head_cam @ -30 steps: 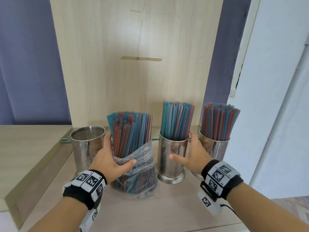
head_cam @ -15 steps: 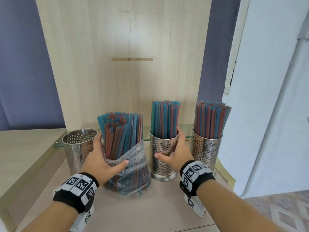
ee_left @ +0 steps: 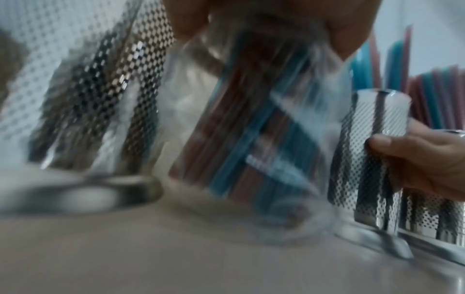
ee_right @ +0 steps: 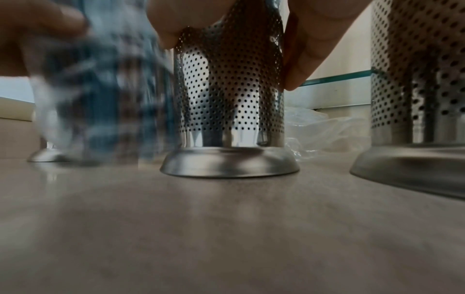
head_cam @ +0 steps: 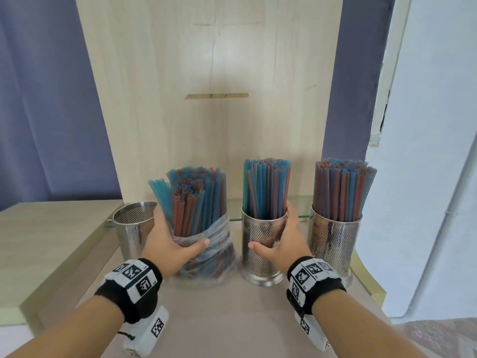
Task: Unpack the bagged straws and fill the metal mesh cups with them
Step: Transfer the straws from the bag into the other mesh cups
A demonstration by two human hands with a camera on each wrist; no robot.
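Note:
Three perforated metal cups stand in a row on the shelf. The left cup (head_cam: 133,229) (ee_left: 83,103) holds nothing. The middle cup (head_cam: 263,249) (ee_right: 230,111) and the right cup (head_cam: 335,244) (ee_right: 417,79) are full of blue and red straws. Between the left and middle cups stands a clear plastic bag of straws (head_cam: 204,239) (ee_left: 251,127), its top pushed down so the straws stick out. My left hand (head_cam: 171,241) grips the bag around its middle. My right hand (head_cam: 281,244) (ee_left: 427,159) wraps around the middle cup, thumb in front.
A crumpled clear plastic bag (ee_right: 324,127) lies behind the middle cup. A glass shelf edge (head_cam: 296,217) runs along the back, before the wooden back panel (head_cam: 214,99). A raised wooden ledge (head_cam: 51,241) borders the left; a white wall (head_cam: 426,177) stands right.
My right hand has closed further round the middle cup. The left hand keeps its grip on the bag, whose straws have splayed slightly leftward. The head view has shifted.

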